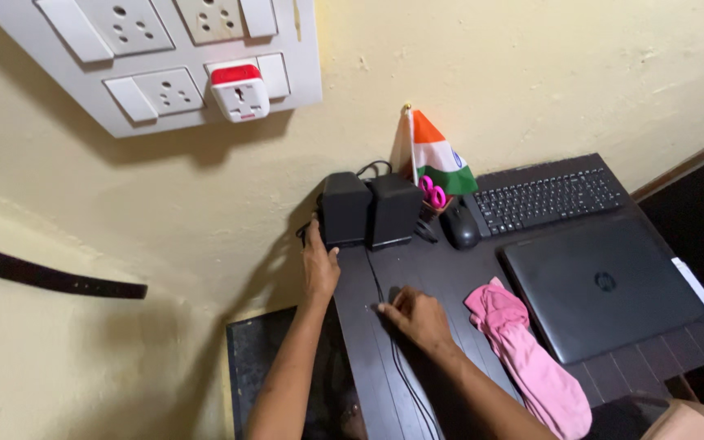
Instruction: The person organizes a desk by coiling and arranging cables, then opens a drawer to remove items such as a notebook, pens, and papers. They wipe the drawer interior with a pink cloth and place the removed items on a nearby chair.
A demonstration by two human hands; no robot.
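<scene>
Left hand open, palm against side of left speaker, at desk edge. Right hand flat on desk, fingers seemingly pinching black cable running from speakers; grip unclear. Pink cloth just right of it, closed laptop beyond.

A single head-worn view looks steeply down and forward at a dark desk set against a cream wall, from close above, about arm's length away. The frame is tilted: the desk runs from 6 o'clock toward 2 o'clock. A white switchboard fills the 11 o'clock corner, very near the lens. Both forearms enter from the 6 o'clock edge. No second view exists to overlap with.
</scene>
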